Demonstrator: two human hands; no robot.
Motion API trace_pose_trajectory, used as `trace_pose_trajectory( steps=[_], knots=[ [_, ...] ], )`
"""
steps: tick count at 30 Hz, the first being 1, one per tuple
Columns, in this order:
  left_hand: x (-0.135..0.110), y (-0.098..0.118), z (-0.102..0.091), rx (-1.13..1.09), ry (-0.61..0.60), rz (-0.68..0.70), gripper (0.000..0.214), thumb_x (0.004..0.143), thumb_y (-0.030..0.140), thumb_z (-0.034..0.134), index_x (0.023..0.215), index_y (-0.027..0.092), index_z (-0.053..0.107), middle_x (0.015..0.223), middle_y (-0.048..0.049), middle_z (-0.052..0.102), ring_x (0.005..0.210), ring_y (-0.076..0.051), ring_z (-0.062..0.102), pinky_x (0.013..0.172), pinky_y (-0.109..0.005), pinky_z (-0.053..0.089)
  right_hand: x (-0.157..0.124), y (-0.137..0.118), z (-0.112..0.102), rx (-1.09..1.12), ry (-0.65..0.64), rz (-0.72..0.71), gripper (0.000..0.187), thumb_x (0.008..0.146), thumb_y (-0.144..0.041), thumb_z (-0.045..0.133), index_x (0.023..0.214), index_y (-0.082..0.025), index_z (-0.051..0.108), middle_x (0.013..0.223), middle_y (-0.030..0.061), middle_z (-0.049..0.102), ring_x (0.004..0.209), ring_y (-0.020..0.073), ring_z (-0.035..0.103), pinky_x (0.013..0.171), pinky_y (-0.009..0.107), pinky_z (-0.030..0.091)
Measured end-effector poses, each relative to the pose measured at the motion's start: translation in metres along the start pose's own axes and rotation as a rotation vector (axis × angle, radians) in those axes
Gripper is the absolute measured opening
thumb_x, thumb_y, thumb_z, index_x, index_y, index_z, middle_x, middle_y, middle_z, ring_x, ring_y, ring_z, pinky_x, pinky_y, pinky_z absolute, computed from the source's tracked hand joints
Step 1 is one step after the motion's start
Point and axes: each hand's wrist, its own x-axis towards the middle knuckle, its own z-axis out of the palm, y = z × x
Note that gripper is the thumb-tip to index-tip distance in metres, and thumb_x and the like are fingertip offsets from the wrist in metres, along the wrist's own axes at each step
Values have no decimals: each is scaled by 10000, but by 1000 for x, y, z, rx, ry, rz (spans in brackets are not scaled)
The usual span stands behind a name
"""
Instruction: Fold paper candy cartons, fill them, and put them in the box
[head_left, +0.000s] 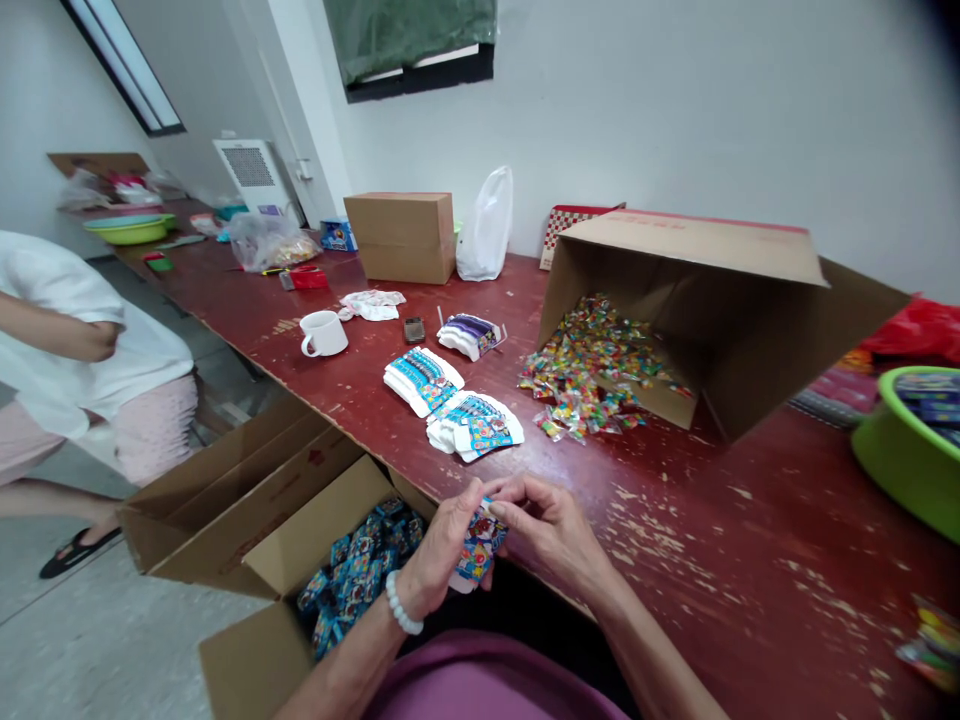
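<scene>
A small blue printed candy box (478, 545) is held in front of my body, over the table's near edge. My left hand (442, 550) wraps round it from the left, with a beaded bracelet on the wrist. At the box's upper end, the fingers of my right hand (546, 515) are pinched on its flap. Just beyond my hands lie two stacks of flat blue boxes (476, 425) on the red table (645, 560). Small wrapped candies (585, 370) spill from a carton (757, 340) lying on its side.
Below the table on the left, an open carton (259, 660) holds many filled blue boxes (364, 565). A white mug (324, 333), purple flat boxes (471, 336) and a closed carton (401, 237) stand further back. A green basin (900, 460) is at right. Another person (82, 340) sits at left.
</scene>
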Motion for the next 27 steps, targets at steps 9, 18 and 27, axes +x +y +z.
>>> trace_pose_trajectory(
  steps=[9, 18, 27],
  knots=[
    [-2, -19, 9, -182, 71, -29, 530, 898, 587, 462, 1288, 233, 510, 841, -33, 651, 520, -127, 596, 429, -211, 444, -2, 23, -4, -579, 36, -288, 138, 929, -250, 525, 886, -214, 651, 952, 48, 678, 877, 174, 645, 788, 273, 505],
    [-28, -50, -14, -287, -37, -224, 432, 733, 321, 773, 1068, 187, 535, 962, -84, 669, 702, -156, 626, 618, -261, 459, 94, 46, -119, -1156, 479, -5, 498, 800, -111, 537, 1288, -200, 572, 1403, 132, 521, 1243, 359, 418, 990, 544, 324],
    [-42, -35, -109, 538, -264, -292, 410, 578, 204, 792, 969, 202, 669, 826, 26, 632, 681, -121, 538, 585, -206, 411, 90, 54, -136, -1080, 617, 41, 276, 856, -208, 470, 951, -187, 728, 1079, 147, 697, 1122, 317, 493, 954, 450, 325]
  ],
)
